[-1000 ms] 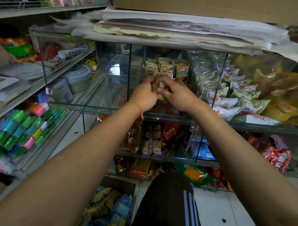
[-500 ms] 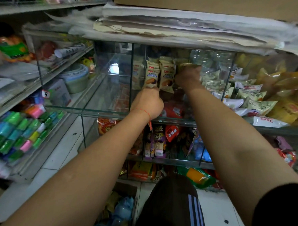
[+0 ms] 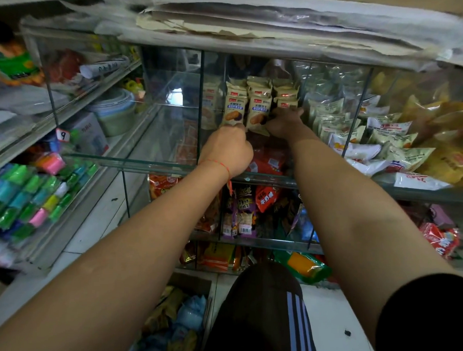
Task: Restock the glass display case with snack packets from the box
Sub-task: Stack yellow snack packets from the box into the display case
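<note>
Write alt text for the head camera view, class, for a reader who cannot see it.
Two bare hands reach into a glass display case, the left hand and right hand both at the bottom edges of upright beige snack packets. A box of packets sits on the floor below.

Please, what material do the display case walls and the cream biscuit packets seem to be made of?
Display case walls: clear glass, it seems; you see through them, with reflections and greenish edges.
Biscuit packets: probably thin plastic film, slightly glossy, printed, with crimped top seams. The left hand and right hand are at their lower ends.
</note>
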The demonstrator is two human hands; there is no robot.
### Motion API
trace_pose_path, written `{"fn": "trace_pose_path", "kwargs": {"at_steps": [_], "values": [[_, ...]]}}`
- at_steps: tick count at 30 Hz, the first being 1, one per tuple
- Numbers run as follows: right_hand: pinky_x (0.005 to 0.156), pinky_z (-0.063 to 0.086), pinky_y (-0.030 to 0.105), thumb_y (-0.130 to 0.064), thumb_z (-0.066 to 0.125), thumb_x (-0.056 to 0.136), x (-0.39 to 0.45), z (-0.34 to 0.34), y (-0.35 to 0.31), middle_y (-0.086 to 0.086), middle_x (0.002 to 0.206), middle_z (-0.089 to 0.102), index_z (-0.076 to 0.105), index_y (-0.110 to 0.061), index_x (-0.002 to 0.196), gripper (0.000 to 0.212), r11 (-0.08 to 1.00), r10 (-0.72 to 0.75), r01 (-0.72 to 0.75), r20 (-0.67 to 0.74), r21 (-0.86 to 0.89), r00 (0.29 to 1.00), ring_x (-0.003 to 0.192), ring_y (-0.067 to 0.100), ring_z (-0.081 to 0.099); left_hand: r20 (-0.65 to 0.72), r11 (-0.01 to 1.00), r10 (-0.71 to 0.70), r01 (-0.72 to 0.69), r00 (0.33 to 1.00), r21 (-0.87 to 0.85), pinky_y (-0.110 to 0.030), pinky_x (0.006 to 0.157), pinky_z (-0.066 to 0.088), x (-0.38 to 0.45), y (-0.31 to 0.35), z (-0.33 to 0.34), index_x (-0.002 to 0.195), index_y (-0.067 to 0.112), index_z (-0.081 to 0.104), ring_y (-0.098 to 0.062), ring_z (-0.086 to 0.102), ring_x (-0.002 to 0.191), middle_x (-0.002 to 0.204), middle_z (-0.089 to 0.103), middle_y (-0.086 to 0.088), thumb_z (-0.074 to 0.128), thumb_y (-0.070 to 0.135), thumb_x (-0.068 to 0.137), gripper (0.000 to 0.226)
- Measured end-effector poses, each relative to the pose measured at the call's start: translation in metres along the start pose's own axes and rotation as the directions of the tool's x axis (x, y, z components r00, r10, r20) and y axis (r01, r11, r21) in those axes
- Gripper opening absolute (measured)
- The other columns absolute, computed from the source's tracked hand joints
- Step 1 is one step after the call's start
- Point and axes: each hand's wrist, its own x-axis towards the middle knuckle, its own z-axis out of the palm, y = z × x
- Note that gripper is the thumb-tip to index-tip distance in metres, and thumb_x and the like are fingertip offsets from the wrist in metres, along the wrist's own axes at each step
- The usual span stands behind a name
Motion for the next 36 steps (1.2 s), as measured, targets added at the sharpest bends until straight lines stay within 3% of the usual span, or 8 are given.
{"fn": "trace_pose_path", "kwargs": {"at_steps": [11,18,22,25,27,30,33,36], "values": [[0.105,0.029,0.045,-0.035,0.043,0.087,0.009,0.007,0.001,0.021,0.139,0.043,0.049,-0.016,0.135,0.052,0.997,0.081,-0.082,-0.041,-0.003,0.996,0.127,0.038,0.039,-0.012,1.0,0.02,-0.02,1.0,0.004,-0.035,0.078,0.051,0.001,-0.005,0.007,0.104,0.009,0.064,-0.032,0.06,0.096,0.106,0.064,-0.014,0.042,0.017,0.09,0.027],[0.1,0.04,0.037,-0.026,0.046,0.091,-0.051,-0.028,-0.022,0.023,0.132,0.05,0.059,-0.007,0.124,0.041,0.997,0.013,0.012,-0.308,0.079,0.951,0.125,0.037,0.043,-0.278,0.972,0.231,-0.234,0.932,0.023,-0.033,0.058,0.047,-0.012,0.003,0.0,0.081,0.008,0.066,-0.029,0.06,0.073,0.083,0.064,-0.01,0.049,0.023,0.085,0.023],[0.075,0.048,0.038,-0.023,0.048,0.088,-0.147,-0.033,-0.052,0.017,0.11,0.059,0.064,-0.006,0.107,0.03,0.961,-0.16,0.271,-0.691,0.053,0.705,0.097,0.036,0.059,-0.46,0.867,0.482,-0.482,0.746,0.126,-0.024,0.049,0.027,-0.077,-0.012,0.009,0.065,0.012,0.057,-0.019,0.048,0.056,0.064,0.052,-0.004,0.054,0.02,0.08,0.017],[0.057,0.042,0.036,-0.018,0.051,0.081,-0.2,0.008,-0.072,0.015,0.085,0.058,0.062,-0.004,0.084,0.018,0.871,-0.367,0.475,-0.81,-0.126,0.458,0.073,0.032,0.056,-0.181,0.957,0.284,-0.266,0.942,0.115,-0.023,0.051,0.029,-0.132,-0.066,0.048,0.071,0.016,0.06,-0.021,0.059,0.063,0.072,0.059,-0.003,0.052,0.032,0.084,0.022],[0.051,0.037,0.036,-0.016,0.055,0.08,-0.226,0.053,-0.084,0.014,0.077,0.054,0.058,-0.005,0.076,0.012,0.785,-0.5,0.588,-0.76,-0.195,0.415,0.066,0.031,0.051,0.111,0.988,-0.086,0.07,0.99,0.14,-0.029,0.061,0.042,-0.161,-0.112,0.075,0.09,0.016,0.064,-0.026,0.064,0.086,0.095,0.065,-0.007,0.05,0.04,0.088,0.028],[0.05,0.035,0.036,-0.016,0.058,0.079,-0.248,0.14,-0.099,0.014,0.077,0.053,0.056,-0.007,0.076,0.009,0.655,-0.682,0.722,-0.587,-0.224,0.436,0.064,0.032,0.05,0.346,0.932,-0.357,0.305,0.867,0.197,-0.035,0.077,0.05,-0.198,-0.175,0.103,0.101,0.014,0.065,-0.03,0.062,0.098,0.109,0.065,-0.012,0.048,0.042,0.09,0.034],[0.049,0.033,0.033,-0.018,0.06,0.083,-0.258,0.239,-0.109,0.015,0.086,0.055,0.059,-0.006,0.085,0.013,0.694,-0.709,0.714,-0.269,-0.095,0.652,0.069,0.034,0.055,0.442,0.882,-0.472,0.411,0.763,0.232,-0.035,0.078,0.048,-0.246,-0.232,0.128,0.104,0.009,0.065,-0.033,0.062,0.1,0.11,0.065,-0.015,0.049,0.039,0.091,0.036],[0.064,0.041,0.034,-0.022,0.052,0.091,-0.264,0.333,-0.11,0.017,0.111,0.055,0.058,-0.007,0.113,0.027,0.874,-0.46,0.485,0.348,0.018,0.817,0.096,0.036,0.058,0.573,0.822,-0.552,0.508,0.606,0.255,-0.034,0.077,0.046,-0.302,-0.281,0.155,0.105,0.006,0.063,-0.034,0.06,0.102,0.112,0.063,-0.017,0.053,0.033,0.092,0.032]]}}
